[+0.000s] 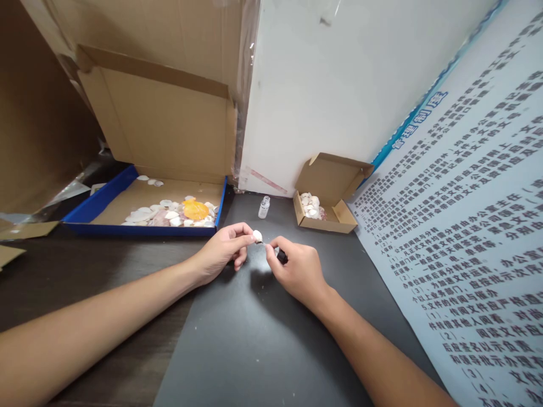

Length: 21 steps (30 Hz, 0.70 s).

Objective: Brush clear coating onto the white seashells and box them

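Note:
Between the thumb and fingertips of my left hand (227, 249) is a small white seashell (257, 236). My right hand (299, 268) grips a black bottle cap (282, 256) whose thin applicator tip points at the lower edge of the shell. Whether the tip touches the shell is too small to tell. Beyond my hands, a small clear bottle (263, 208) with a white label stands upright with its cap off.
To the left, a blue-edged cardboard box (139, 229) with its lid up holds several pale shells and an orange shell (195, 209). A smaller cardboard box (326, 225) at right contains white shells. Along the right side leans a printed board (466, 226); a dark grey mat (229, 345) covers the table.

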Each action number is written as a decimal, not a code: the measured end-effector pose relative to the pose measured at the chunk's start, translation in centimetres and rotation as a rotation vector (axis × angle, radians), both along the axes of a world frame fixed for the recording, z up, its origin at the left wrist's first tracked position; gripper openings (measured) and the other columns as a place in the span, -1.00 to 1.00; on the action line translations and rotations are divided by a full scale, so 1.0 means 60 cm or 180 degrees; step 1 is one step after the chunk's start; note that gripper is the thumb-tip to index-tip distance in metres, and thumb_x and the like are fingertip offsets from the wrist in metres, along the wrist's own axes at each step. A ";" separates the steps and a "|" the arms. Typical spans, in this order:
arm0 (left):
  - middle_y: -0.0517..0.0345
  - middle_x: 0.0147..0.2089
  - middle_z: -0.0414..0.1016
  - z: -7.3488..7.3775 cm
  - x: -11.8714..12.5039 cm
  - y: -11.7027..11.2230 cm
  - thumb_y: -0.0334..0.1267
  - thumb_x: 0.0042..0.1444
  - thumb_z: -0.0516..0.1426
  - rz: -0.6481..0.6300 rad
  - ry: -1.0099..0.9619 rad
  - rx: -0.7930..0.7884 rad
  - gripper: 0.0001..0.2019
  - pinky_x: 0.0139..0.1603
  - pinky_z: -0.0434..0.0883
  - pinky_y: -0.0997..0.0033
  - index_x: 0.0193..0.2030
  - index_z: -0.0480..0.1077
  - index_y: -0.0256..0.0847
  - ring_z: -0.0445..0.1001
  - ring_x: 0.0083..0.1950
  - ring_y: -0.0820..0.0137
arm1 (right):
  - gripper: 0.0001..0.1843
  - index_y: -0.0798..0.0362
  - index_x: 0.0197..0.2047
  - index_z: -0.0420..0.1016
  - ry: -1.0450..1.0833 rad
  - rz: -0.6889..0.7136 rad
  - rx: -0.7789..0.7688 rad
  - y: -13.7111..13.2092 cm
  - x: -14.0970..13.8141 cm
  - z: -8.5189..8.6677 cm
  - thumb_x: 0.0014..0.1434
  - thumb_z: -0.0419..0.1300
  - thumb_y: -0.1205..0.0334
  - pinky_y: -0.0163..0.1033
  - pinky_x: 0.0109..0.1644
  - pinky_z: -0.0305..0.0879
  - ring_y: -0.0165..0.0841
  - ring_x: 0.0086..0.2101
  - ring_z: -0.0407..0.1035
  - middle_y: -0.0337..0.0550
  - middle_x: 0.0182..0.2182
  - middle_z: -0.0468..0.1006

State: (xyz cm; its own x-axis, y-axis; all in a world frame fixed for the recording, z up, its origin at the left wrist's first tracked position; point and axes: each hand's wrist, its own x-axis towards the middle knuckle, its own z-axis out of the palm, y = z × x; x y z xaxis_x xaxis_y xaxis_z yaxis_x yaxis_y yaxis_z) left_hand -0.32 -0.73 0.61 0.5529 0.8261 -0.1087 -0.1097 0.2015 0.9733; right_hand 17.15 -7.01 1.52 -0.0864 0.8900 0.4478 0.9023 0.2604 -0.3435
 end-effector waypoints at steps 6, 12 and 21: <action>0.41 -0.74 0.17 0.004 0.001 0.000 -0.08 0.07 0.23 -0.0016 -0.0002 0.0009 -0.74 -0.67 0.16 0.61 -0.34 0.29 -0.18 0.10 -0.72 0.59 | -0.75 0.01 -0.42 0.50 -0.0059 -0.0198 -0.0123 0.002 0.004 0.001 0.23 0.10 0.14 -0.32 -0.46 -0.05 -0.43 -0.62 0.29 -0.26 -0.66 0.45; 0.40 -0.75 0.14 0.005 0.002 0.000 -0.12 0.07 0.21 0.0000 -0.0040 0.0007 -0.78 -0.68 0.12 0.61 -0.36 0.28 -0.18 0.07 -0.72 0.59 | -0.73 0.04 -0.43 0.49 0.0211 -0.0033 0.0113 -0.002 0.003 0.008 0.23 0.07 0.15 -0.34 -0.47 -0.03 -0.48 -0.63 0.21 -0.29 -0.67 0.38; 0.38 -0.70 0.18 0.004 0.002 0.002 -0.14 0.03 0.23 0.0015 -0.0130 -0.0058 -0.79 -0.70 0.09 0.60 -0.36 0.32 -0.20 0.09 -0.71 0.60 | -0.74 0.02 -0.38 0.49 0.0049 0.0136 -0.0125 -0.001 0.003 -0.001 0.26 0.08 0.13 -0.34 -0.45 -0.03 -0.47 -0.62 0.25 -0.31 -0.66 0.40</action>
State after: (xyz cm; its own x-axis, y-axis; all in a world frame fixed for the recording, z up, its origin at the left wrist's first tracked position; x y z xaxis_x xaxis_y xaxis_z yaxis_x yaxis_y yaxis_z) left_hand -0.21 -0.64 0.84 0.5532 0.8269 -0.1012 -0.1504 0.2186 0.9642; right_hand 17.32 -7.08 1.46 -0.1181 0.9025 0.4142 0.8852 0.2846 -0.3679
